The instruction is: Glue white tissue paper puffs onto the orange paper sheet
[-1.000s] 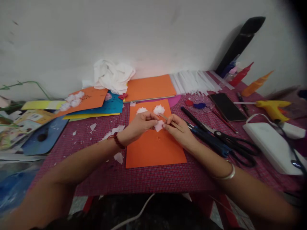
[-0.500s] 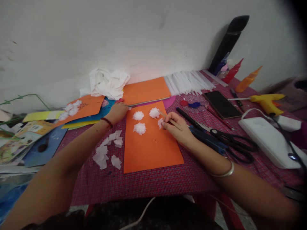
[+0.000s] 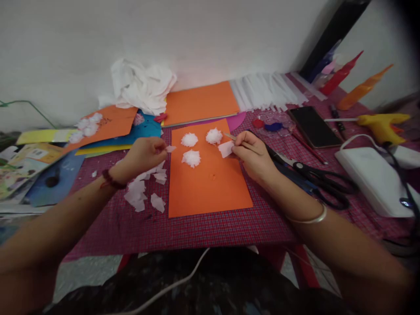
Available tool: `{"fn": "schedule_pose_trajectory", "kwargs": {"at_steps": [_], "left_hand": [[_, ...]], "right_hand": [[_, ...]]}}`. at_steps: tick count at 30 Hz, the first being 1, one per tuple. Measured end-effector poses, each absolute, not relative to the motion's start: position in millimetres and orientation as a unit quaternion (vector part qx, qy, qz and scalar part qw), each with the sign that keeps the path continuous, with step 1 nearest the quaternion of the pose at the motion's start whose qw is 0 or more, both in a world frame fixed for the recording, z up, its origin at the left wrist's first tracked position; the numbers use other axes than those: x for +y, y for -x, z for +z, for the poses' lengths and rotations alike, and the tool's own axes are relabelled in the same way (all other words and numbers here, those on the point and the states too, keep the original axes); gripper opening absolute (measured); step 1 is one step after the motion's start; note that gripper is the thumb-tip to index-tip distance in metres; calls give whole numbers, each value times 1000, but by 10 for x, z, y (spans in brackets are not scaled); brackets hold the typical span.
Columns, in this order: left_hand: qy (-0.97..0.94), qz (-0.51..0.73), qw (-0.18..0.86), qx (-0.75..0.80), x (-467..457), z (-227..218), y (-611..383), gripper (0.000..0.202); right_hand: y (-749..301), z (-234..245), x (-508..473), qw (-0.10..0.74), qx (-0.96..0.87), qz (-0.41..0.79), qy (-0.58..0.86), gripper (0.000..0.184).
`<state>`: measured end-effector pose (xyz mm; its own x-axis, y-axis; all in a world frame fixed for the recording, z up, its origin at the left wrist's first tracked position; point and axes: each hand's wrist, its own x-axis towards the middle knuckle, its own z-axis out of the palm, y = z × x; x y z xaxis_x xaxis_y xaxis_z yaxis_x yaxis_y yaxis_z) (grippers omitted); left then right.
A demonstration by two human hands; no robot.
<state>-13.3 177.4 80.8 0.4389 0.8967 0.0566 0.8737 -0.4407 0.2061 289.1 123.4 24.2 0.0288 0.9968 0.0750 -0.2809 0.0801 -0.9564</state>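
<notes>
My left hand [image 3: 146,157] is closed in a pinch on a small white paper piece [image 3: 171,149] at the left edge of an orange sheet [image 3: 210,197]. Over the sheet's right side, my right hand [image 3: 254,155] grips a thin stick [image 3: 252,148] pointing left. Another white paper piece [image 3: 225,149] shows at its fingertips. Three fluffy white paper tufts sit on the sheet: one upper left [image 3: 189,139], one below it [image 3: 191,158], and one upper right [image 3: 214,136] near the stick's tip. A small glossy spot [image 3: 213,176] lies lower on the sheet. Loose white paper scraps [image 3: 136,194] lie left of it.
Scissors [image 3: 323,175], a phone [image 3: 315,127], a yellow glue gun [image 3: 382,124] and a white device [image 3: 374,181] lie to the right. White strips [image 3: 267,92] and crumpled white cloth or paper [image 3: 139,85] are at the back. Coloured papers [image 3: 114,124] lie left.
My left hand has drawn back toward me and left from the sheet's far edge, with the small paper piece. My right hand stays by the upper-right tuft, its paper piece turned flatter. The view has tilted down.
</notes>
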Motion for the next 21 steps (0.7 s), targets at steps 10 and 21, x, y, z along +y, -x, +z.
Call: {"fn": "schedule_pose_trajectory", "kwargs": {"at_steps": [10, 21], "left_hand": [[-899, 36, 104, 425, 1055, 654, -144, 28], [-640, 254, 590, 421, 1210, 614, -1025, 8]], "right_hand": [[-2877, 177, 1229, 554, -508, 508, 422, 20], [-2831, 428, 999, 524, -614, 415, 420, 15]]}}
